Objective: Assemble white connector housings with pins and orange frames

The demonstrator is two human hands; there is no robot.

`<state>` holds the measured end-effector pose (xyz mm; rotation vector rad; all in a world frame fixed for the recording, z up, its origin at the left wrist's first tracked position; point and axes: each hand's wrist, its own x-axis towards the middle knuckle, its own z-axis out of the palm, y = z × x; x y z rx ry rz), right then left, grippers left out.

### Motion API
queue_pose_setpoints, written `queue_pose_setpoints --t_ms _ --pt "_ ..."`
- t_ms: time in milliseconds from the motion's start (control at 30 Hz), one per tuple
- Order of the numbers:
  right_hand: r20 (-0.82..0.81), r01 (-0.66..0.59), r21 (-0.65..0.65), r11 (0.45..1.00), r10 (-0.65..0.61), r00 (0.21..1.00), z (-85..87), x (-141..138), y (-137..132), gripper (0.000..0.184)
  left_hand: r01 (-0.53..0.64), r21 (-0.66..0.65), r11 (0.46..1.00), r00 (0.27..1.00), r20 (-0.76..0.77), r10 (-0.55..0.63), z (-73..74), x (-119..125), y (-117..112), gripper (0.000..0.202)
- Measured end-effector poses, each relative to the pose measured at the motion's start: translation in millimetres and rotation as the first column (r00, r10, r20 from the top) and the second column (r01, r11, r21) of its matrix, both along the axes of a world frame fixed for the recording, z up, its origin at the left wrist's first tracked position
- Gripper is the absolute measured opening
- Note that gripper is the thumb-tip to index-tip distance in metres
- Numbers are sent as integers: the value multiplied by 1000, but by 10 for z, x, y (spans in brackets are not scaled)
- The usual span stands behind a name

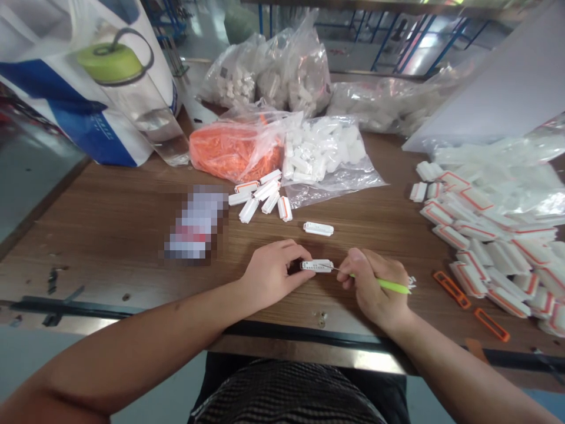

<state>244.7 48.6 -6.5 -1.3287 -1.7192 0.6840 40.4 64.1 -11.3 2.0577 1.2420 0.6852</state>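
Note:
On the brown table, my left hand (277, 271) pinches the left end of a small white plastic piece (321, 266) with rows of dark holes. My right hand (375, 282) is closed around a tool with a bright green handle (394, 287), held like a pen. Its thin metal tip reaches left onto the right part of the white piece; whether it is inside a hole I cannot tell. Just beyond lies another white piece (318, 228), untouched. Farther off, several white pieces (266, 189), some with orange trim, lie loosely together.
Behind stand a bag of orange parts (233, 150) and a bag of white parts (320, 147). A large heap of orange-trimmed white pieces (498, 253) covers the right side, near two loose orange frames (492, 324). A green-lidded water bottle (145, 112) stands back left. A blurred-out item (196, 222) lies left.

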Motion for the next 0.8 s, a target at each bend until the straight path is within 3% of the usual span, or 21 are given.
queue_pose_setpoints --t_ms 400,633,800 --pt "-13 11 -1 1000 -11 1000 9 -6 22 49 4 0 1000 1000 -11 -4 0 -6 1 10" --pt "45 -49 -26 998 50 998 21 5 30 44 3 -1 1000 1000 -10 -3 3 -2 -1 9" --pt "12 -5 -15 1000 5 1000 -5 8 13 46 5 -8 1000 1000 -16 -5 12 -5 1 10"
